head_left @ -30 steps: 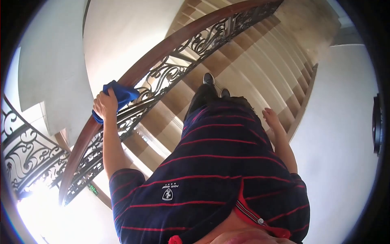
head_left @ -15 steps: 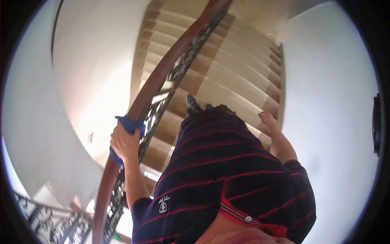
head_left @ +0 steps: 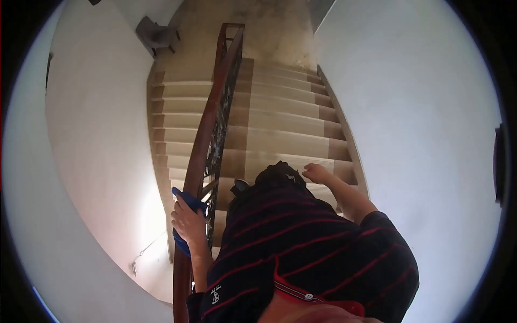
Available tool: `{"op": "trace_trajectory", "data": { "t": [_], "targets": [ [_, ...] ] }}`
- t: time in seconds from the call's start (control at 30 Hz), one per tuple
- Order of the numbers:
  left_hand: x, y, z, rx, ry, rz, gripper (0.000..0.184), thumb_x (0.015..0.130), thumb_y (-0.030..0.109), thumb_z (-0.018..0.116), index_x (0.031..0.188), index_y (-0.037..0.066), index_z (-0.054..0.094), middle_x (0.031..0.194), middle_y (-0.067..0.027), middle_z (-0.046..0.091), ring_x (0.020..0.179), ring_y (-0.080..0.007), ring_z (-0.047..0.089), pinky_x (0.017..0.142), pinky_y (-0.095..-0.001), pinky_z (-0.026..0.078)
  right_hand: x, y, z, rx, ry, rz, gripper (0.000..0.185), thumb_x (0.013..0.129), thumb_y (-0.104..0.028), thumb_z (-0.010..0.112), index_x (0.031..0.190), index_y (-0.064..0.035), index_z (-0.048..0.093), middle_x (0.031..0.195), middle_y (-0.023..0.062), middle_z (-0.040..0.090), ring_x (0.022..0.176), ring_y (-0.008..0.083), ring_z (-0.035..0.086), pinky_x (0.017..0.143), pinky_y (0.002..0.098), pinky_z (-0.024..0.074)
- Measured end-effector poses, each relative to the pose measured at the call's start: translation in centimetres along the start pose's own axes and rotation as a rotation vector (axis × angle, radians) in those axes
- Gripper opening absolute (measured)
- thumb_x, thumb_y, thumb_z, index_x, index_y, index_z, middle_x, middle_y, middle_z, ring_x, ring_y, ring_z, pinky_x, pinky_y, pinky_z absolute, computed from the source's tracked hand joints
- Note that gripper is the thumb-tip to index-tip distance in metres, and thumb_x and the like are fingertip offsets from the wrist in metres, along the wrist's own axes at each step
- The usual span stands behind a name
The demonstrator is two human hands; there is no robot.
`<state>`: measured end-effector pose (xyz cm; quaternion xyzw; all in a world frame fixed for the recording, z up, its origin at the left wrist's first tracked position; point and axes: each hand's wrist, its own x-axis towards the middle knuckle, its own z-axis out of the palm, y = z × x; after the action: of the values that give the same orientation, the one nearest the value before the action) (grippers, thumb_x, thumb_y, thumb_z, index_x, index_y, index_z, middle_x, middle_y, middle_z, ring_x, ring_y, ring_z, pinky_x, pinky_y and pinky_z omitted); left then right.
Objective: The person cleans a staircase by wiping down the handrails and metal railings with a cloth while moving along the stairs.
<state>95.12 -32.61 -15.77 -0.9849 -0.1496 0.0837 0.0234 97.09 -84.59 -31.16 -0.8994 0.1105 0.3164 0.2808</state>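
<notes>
A blue cloth [head_left: 182, 243] is folded over the dark red-brown wooden handrail [head_left: 203, 132]. My left hand [head_left: 188, 222] is wrapped over the cloth and presses it around the rail. Part of the cloth shows above the fingers and part below the palm. Out to the right, my right hand [head_left: 316, 173] hangs in the air above the stairs, its fingers loosely curled and nothing visible in them. It touches neither the wall nor the rail.
Beige stairs [head_left: 288, 126] with brown edge bands descend ahead to a landing. Dark metal balusters [head_left: 218, 145] stand beneath the handrail. A white wall [head_left: 409, 118] rises on the right. On the landing at the far left is a grey chair [head_left: 157, 35].
My view has turned, so the handrail now runs more upright and the landing shows. My left hand remains on the cloth and rail, while my right hand appears further left.
</notes>
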Motion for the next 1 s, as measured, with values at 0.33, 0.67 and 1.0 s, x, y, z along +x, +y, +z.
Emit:
{"op": "trace_trajectory", "data": {
  "t": [0.33,0.67,1.0],
  "targets": [
    [2.7,2.1,0.6,0.062,-0.052,0.01,0.09,0.086,0.033,0.082,0.159,0.003,0.039,0.132,-0.0116,0.061,0.116,-0.033,0.062,0.093,-0.0465,0.053,-1.1,6.7,0.6,0.011,-0.039,0.274,0.058,0.09,-0.049,0.073,0.127,-0.0034,0.072,0.123,0.0208,0.075,0.118,0.0371,0.07,0.103,0.045,0.0551],
    [5.7,5.1,2.2,0.18,-0.082,-0.068,0.092,0.085,0.037,0.084,0.159,0.005,0.04,0.127,-0.0099,0.063,0.114,-0.0312,0.063,0.093,-0.046,0.052,7.1,7.2,-3.4,-0.019,-0.051,0.065,0.063,0.092,-0.05,0.069,0.13,0.0002,0.069,0.12,0.0234,0.075,0.115,0.038,0.072,0.101,0.0445,0.0556],
    [10.7,11.6,7.0,0.275,0.152,-0.257,0.085,0.082,0.052,0.083,0.149,0.009,0.054,0.107,-0.0093,0.066,0.106,-0.0311,0.063,0.091,-0.047,0.049,22.9,18.5,-9.1,0.028,0.098,0.099,0.055,0.097,-0.043,0.065,0.131,0.0007,0.068,0.117,0.0247,0.075,0.114,0.0371,0.072,0.1,0.0432,0.0557]
  ]
}}
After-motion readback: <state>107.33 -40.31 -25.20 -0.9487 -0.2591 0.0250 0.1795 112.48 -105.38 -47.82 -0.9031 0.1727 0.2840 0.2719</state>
